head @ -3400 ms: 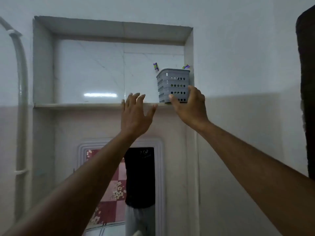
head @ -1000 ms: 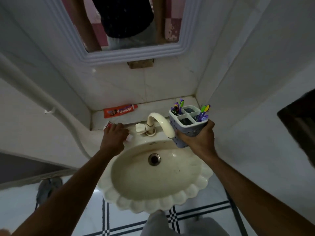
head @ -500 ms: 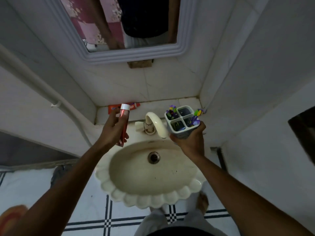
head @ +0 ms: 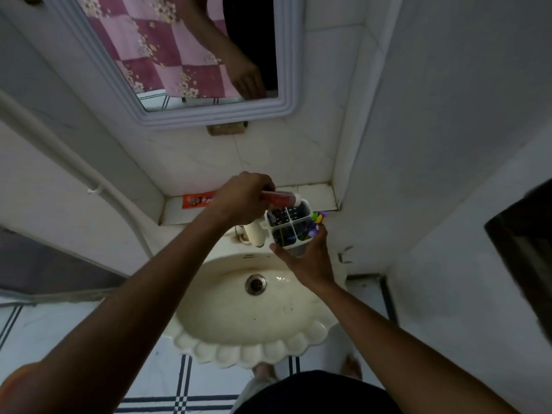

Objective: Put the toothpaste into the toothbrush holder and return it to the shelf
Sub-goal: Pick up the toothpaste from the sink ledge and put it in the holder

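Observation:
My right hand (head: pixel 307 258) grips the grey toothbrush holder (head: pixel 289 225) from below, above the back of the sink. The holder has four compartments, and colourful toothbrushes (head: pixel 316 220) stick out at its right side. My left hand (head: pixel 242 201) is shut on a red toothpaste tube (head: pixel 279 198) with a white cap. The tube lies nearly level, its capped end at the holder's far rim, over the far right compartment. The shelf is out of view.
A cream scalloped sink (head: pixel 254 330) with a tap (head: pixel 255 234) is below my hands. An orange toothpaste box (head: pixel 197 201) lies on the tiled ledge (head: pixel 316 195) behind it. A framed mirror (head: pixel 191 70) hangs above. Walls stand close on both sides.
My left hand has carried the toothpaste tube rightward from beside the tap to the holder's rim and tipped it over. My right hand still holds the holder, a little nearer the wall.

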The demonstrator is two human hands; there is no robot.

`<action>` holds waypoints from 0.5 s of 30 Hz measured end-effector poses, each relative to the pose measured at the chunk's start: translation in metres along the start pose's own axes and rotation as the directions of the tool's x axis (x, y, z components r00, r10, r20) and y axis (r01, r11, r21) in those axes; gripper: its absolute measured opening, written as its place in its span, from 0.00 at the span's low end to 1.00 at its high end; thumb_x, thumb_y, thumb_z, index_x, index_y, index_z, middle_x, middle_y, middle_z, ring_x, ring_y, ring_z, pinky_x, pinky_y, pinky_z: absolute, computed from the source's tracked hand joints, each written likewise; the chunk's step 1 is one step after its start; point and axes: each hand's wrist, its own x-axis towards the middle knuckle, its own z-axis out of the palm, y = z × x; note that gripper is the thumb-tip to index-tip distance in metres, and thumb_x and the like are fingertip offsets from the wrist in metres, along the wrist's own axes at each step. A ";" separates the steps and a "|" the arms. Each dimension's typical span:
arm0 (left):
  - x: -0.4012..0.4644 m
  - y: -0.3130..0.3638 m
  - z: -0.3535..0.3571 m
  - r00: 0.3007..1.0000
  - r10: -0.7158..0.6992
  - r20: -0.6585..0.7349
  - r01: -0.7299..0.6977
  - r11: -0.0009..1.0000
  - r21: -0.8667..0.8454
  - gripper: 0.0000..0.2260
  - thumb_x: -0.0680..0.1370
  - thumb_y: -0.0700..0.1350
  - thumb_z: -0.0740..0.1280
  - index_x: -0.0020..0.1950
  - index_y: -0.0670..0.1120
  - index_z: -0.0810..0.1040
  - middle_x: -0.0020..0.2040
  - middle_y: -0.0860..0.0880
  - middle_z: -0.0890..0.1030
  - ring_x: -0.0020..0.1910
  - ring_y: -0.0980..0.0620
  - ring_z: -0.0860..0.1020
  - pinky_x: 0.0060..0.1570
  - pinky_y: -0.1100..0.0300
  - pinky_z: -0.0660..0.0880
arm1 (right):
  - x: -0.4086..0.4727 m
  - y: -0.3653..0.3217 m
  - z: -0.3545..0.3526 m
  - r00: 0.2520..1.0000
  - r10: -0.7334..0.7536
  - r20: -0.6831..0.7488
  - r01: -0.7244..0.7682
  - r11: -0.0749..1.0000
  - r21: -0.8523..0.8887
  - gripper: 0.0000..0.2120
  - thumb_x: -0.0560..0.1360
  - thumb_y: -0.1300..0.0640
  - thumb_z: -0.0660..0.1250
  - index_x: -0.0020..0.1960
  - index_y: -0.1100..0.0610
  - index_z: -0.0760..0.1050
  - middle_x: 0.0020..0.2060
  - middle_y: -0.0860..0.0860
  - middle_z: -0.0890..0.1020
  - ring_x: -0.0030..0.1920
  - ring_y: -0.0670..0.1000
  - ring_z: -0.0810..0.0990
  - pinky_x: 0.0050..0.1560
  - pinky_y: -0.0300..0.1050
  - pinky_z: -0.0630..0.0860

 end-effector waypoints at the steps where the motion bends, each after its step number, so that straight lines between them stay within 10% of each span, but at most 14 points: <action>1: 0.003 0.005 0.003 1.000 -0.006 0.004 0.005 0.999 0.048 0.14 0.78 0.43 0.75 0.64 0.47 0.83 0.57 0.46 0.87 0.51 0.47 0.84 0.54 0.47 0.84 | 0.000 0.000 -0.001 1.000 0.006 0.008 -0.006 1.000 -0.006 0.67 0.60 0.22 0.81 0.85 0.46 0.50 0.77 0.49 0.74 0.75 0.53 0.77 0.70 0.57 0.82; 15: 0.013 0.000 0.015 0.972 -0.004 -0.236 -0.060 0.963 -0.262 0.12 0.81 0.40 0.73 0.65 0.44 0.83 0.59 0.46 0.87 0.50 0.49 0.86 0.56 0.48 0.84 | 0.001 0.000 -0.006 1.000 0.001 0.010 -0.001 1.000 0.010 0.58 0.66 0.23 0.77 0.83 0.45 0.54 0.74 0.48 0.74 0.71 0.51 0.78 0.66 0.56 0.83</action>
